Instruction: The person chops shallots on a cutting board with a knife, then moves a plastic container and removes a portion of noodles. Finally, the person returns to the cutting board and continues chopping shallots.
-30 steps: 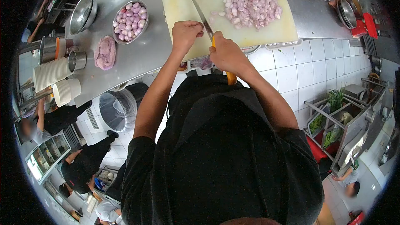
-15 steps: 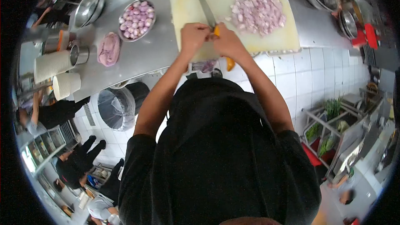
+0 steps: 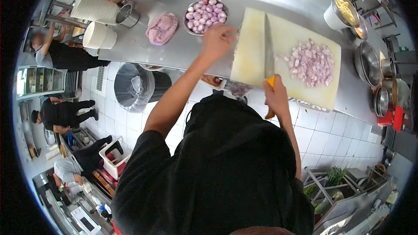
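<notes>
My right hand [image 3: 277, 99] is wrapped round the yellow handle of a long kitchen knife [image 3: 268, 45], whose blade lies over the pale cutting board [image 3: 248, 45] with the tip pointing away from me. My left hand [image 3: 216, 43] is held just in front of a metal bowl [image 3: 227, 12] full of peeled shallots [image 3: 204, 16]. Its fingers are loosely curved and apart, and I see nothing in them. On the right half of the board lies a heap of chopped shallots [image 3: 311, 64].
A crumpled pink thing [image 3: 162, 28] lies left of the bowl. Stacked white tubs [image 3: 93, 11] stand at the far left; metal bowls [image 3: 367, 64] and a pot with noodle-like strips [image 3: 344, 11] are at the right. Below the counter is a lined bin [image 3: 133, 89]. Several people work at the left.
My left hand has left the knife's handle area and moved left to the shallot bowl. The right hand keeps the knife, now lower and nearer me. The view has turned and shifted.
</notes>
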`<state>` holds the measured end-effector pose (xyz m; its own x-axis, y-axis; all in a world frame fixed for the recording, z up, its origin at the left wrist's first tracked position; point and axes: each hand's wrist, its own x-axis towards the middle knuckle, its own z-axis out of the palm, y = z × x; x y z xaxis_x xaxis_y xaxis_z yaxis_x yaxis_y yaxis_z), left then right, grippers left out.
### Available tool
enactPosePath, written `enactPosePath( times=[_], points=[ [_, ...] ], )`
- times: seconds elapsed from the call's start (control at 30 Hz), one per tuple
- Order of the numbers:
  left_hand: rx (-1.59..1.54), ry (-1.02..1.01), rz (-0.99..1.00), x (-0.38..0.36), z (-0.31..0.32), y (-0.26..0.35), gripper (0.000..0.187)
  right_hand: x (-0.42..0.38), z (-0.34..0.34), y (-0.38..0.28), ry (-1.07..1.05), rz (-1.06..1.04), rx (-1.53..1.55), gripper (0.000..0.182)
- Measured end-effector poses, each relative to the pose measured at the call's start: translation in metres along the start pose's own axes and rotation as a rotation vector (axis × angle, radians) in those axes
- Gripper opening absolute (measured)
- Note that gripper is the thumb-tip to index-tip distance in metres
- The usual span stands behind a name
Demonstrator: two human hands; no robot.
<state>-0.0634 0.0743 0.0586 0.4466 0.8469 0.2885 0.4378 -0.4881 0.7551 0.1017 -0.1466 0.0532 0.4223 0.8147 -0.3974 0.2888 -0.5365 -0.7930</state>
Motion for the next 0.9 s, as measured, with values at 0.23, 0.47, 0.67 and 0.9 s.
enactPosePath(
  times=[0.23, 0.47, 0.67, 0.9],
  points=[
    [0.276, 0.051, 0.206, 0.044, -0.059, -0.065, 0.026, 0.013, -0.051, 0.021, 0.140, 0.040, -0.079, 0.026],
    [0.402, -0.181, 0.296, 0.073, -0.050, -0.068, 0.027, 0.032, -0.044, 0.048, 0.233, -0.018, -0.247, 0.024],
    [0.432, -0.351, 0.140, 0.088, -0.050, -0.058, 0.021, 0.027, -0.041, 0.044, 0.266, -0.074, -0.249, 0.023],
    [0.249, -0.140, 0.173, 0.087, -0.047, -0.050, 0.018, 0.024, -0.042, 0.037, 0.261, -0.072, -0.309, 0.027]
  ],
)
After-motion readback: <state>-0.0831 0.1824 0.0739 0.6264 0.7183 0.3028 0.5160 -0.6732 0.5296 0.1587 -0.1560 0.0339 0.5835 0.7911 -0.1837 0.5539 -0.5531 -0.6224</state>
